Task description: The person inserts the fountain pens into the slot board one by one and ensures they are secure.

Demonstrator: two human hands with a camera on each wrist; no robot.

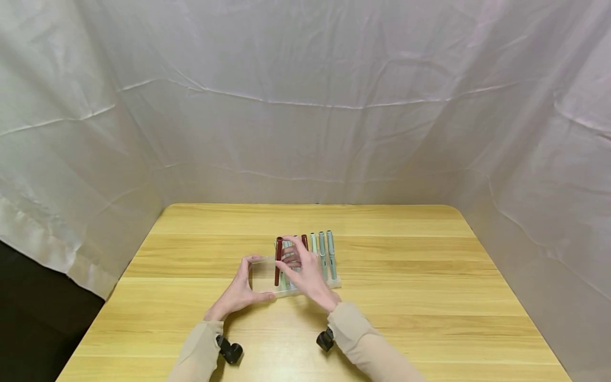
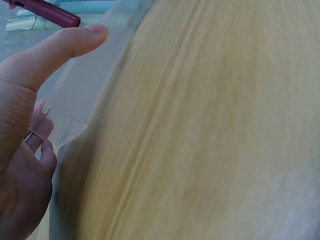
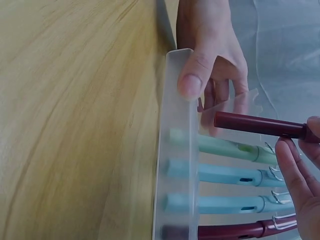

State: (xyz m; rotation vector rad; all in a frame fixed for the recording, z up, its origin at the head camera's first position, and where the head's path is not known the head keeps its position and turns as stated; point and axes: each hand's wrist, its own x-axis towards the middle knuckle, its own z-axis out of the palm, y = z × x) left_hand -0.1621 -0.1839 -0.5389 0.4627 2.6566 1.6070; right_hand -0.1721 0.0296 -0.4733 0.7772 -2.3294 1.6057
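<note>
A frosted clear pen tray point(image 1: 263, 277) lies mid-table on the wooden table point(image 1: 406, 276). My left hand point(image 1: 245, 284) grips its left end, thumb point(image 3: 191, 80) on the near rim point(image 3: 177, 150) and fingers behind the far wall. My right hand point(image 1: 288, 254) pinches the cap end of a dark red pen point(image 1: 277, 262) and holds it just above the tray's left part point(image 3: 250, 124). In the tray lie a mint pen point(image 3: 225, 146), two light blue pens point(image 3: 225, 175) and another dark red pen point(image 3: 235, 231). The left wrist view shows my thumb point(image 2: 65, 44) on the tray wall point(image 2: 85, 95).
White cloth point(image 1: 305, 106) hangs behind and on both sides of the table. More pale pens point(image 1: 324, 254) fill the tray's right part. Bare wood lies all round the tray. Black wrist cameras point(image 1: 230, 351) sit under both sleeves.
</note>
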